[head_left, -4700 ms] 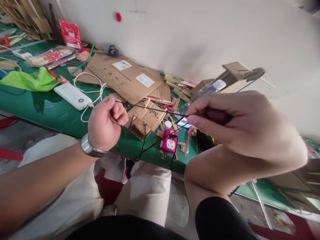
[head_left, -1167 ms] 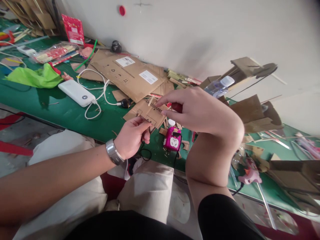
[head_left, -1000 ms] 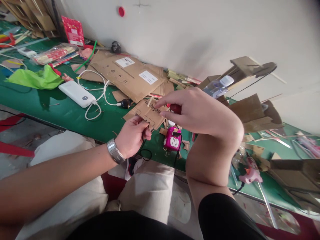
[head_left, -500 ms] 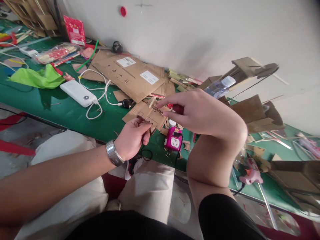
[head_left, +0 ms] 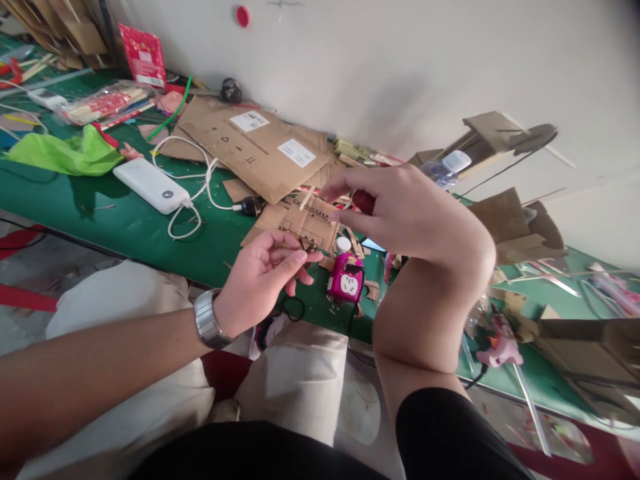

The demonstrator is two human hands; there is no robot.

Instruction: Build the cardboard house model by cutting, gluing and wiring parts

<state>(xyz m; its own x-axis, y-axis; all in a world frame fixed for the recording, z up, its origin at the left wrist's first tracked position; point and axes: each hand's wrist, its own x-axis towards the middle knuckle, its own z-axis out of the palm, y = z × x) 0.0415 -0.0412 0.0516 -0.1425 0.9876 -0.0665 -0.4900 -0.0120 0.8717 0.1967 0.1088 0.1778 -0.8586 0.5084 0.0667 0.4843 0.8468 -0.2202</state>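
Observation:
My left hand [head_left: 270,267], with a metal-banded watch [head_left: 206,319] on the wrist, is just in front of a brown cardboard piece [head_left: 280,223] with printed lettering. Its fingers are loosely bent and apart, and I see nothing held in them. Over the right side of that cardboard hangs my right hand [head_left: 395,203], thumb and index finger spread with a gap between. A dark red shape shows behind them; whether it is a curled finger or an object, I cannot make out. A short pale wooden strip [head_left: 307,198] is at the cardboard's far edge, close to my right fingertips.
A magenta socket block [head_left: 345,279] stands near the front edge. Behind are a large flat carton [head_left: 255,150], a white power bank [head_left: 150,187] with cable and a green cloth [head_left: 65,153]. On the right are a pink glue gun [head_left: 503,350], a bottle [head_left: 447,170] and cardboard constructions [head_left: 515,227].
My left hand has let go of the cardboard piece and its fingers have come apart. My right hand has risen slightly, still over the cardboard. The view has shifted a little.

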